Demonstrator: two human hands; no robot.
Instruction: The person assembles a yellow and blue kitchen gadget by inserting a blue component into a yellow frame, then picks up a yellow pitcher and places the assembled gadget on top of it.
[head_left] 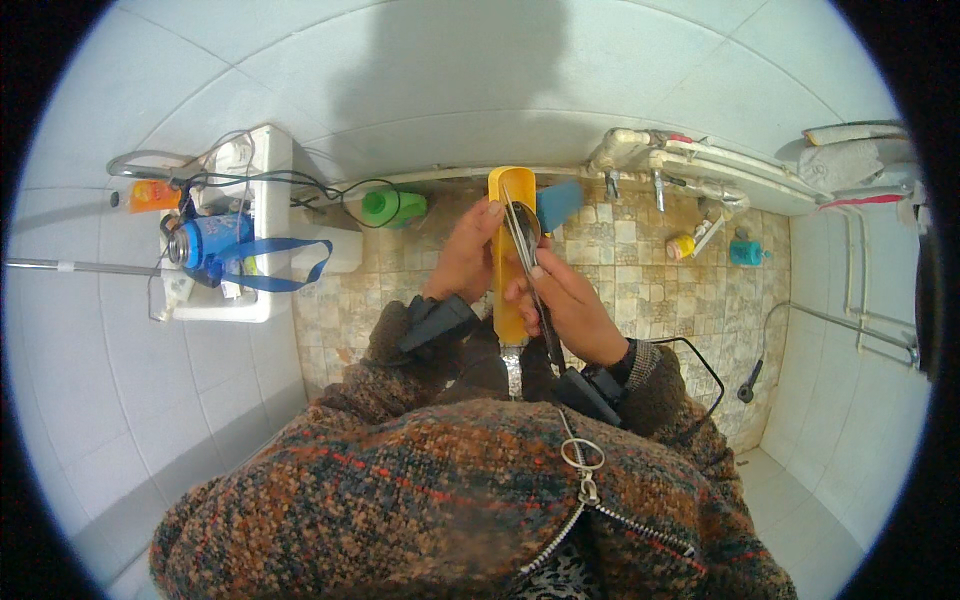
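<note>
Both my hands meet in front of my body. My left hand (468,252) is closed on the left side of a long yellow trough-shaped piece (510,318), its rounded end pointing away from me. My right hand (578,312) has its fingers wrapped round a slim, dark and silver long-handled item (527,245), slanting across the trough; its exact kind is unclear. A flat blue piece (560,205) shows just beyond my right fingers; whether it is attached to anything is hidden.
A white basin (272,220) on the left holds a blue bottle (222,240) with a strap. A green bottle (394,207) lies by the far wall. Taps and pipes (660,180) run along the wall. On the right are a teal container (745,252) and a shower head (747,390).
</note>
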